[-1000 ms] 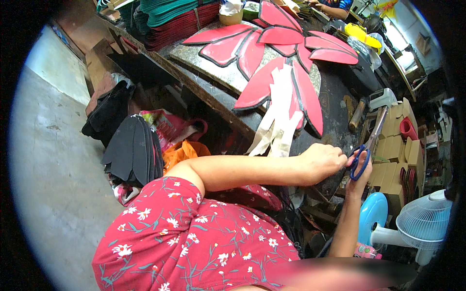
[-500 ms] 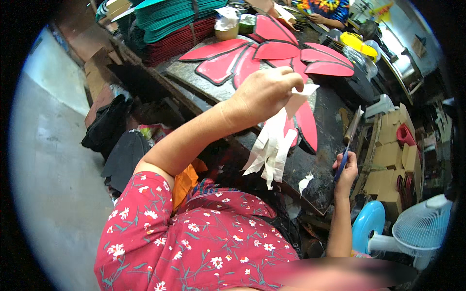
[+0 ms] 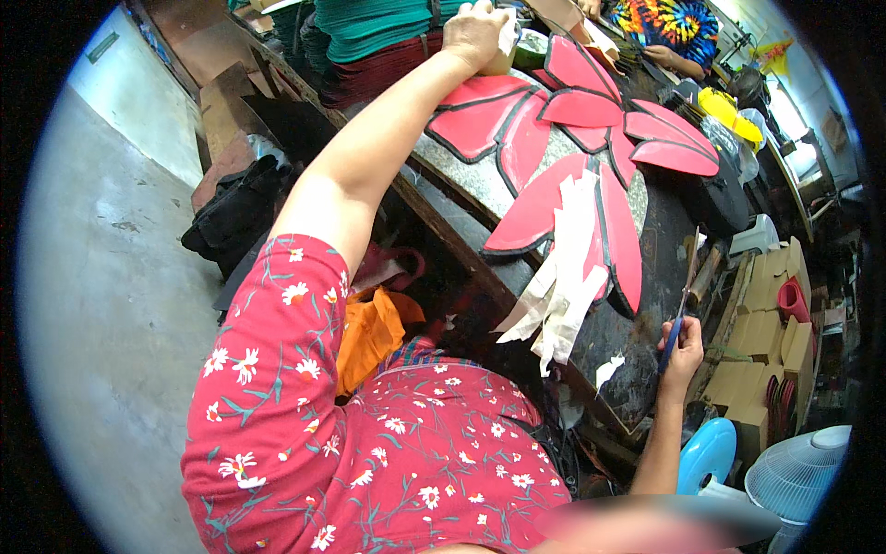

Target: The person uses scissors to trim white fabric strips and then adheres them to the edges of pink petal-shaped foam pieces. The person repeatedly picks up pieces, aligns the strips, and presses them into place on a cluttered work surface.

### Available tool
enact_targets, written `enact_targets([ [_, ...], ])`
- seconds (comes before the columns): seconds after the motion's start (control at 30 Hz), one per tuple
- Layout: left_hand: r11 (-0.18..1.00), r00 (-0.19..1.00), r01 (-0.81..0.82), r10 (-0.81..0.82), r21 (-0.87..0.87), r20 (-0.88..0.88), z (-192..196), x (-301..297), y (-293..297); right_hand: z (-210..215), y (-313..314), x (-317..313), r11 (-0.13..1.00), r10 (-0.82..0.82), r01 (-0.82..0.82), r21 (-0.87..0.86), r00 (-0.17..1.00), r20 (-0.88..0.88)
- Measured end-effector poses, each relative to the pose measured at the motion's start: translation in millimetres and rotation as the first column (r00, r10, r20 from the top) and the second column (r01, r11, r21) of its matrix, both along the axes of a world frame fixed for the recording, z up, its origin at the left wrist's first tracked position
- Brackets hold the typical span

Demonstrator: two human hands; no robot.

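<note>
red petal-shaped foam pieces with dark edges (image 3: 591,148) fanned out across the dark worktop (image 3: 646,342), pale paper strips (image 3: 563,277) draped over its near edge. left hand (image 3: 475,32) way up at 12 o'clock, fingers wrapped on a pale roll of tape (image 3: 506,51). right hand (image 3: 681,343) at 4 o'clock, clenched round blue-handled scissors (image 3: 681,300), blades pointing up.

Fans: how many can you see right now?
2. A white fan at the lower right edge, and a blue fan just left of it, beside the right forearm. Others may be hidden.
</note>
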State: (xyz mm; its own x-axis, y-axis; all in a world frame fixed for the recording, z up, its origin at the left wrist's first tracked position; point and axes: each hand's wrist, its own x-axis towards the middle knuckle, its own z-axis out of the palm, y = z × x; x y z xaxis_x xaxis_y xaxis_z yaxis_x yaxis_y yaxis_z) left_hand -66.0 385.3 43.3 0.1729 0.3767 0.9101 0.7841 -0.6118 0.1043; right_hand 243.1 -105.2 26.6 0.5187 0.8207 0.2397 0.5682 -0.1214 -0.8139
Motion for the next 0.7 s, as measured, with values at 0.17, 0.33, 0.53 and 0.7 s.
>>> enact_targets([
  [0.17, 0.997, 0.998, -0.054, 0.053, -0.046, -0.025, -8, 10, -6, 7, -1, 0, 0.999, -0.033, 0.032, -0.035, 0.999, -0.027],
  [0.33, 0.996, 0.996, -0.081, 0.08, -0.034, -0.035, 5, 4, -54, 8, -1, 6, 1.0, -0.007, 0.01, 0.022, 0.989, -0.15],
  [0.53, 0.814, 0.847, 0.515, -0.532, -0.268, 0.014, 1, 3, -158, 7, 2, -1, 0.999, -0.017, 0.018, 0.028, 0.998, -0.062],
  [0.7, 0.694, 0.733, 0.672, -0.672, -0.257, 0.103, -2, -8, -233, 36, 21, 1, 0.925, -0.045, 0.265, -0.273, 0.789, 0.613],
])
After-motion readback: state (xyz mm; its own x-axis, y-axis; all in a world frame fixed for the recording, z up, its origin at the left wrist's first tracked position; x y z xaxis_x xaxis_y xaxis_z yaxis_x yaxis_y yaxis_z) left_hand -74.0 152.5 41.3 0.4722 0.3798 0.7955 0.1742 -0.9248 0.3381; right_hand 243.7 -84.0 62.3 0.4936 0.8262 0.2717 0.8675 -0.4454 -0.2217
